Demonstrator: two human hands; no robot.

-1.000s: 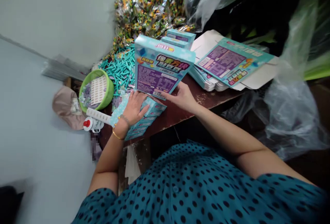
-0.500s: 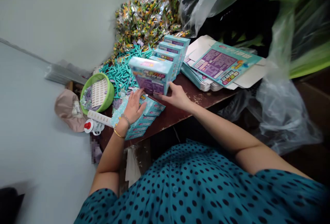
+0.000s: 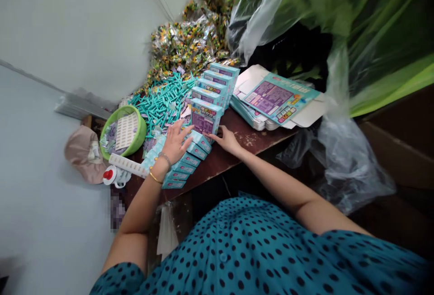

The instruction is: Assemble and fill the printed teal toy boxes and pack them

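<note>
A light-blue printed box [image 3: 205, 117] stands upright on the brown table [image 3: 237, 143], at the near end of a row of like boxes [image 3: 217, 82]. My left hand [image 3: 175, 142] lies with fingers spread on a slanting stack of the same boxes [image 3: 185, 161], its fingertips against the upright box's left side. My right hand [image 3: 226, 140] touches that box's lower right corner with its fingers stretched out.
Flat unfolded cartons [image 3: 276, 100] are piled at the right. Teal sticks [image 3: 159, 102] and bagged small colourful pieces [image 3: 185, 44] heap behind. A green bowl [image 3: 124, 130] with sheets, a pink cap [image 3: 83, 152] and a white tool with red knob [image 3: 117, 170] lie left. Clear plastic bags [image 3: 339, 159] hang right.
The box that I held up near the camera has gone down and away onto the table, joining the row. My left hand stayed on the stack; my right hand followed the box.
</note>
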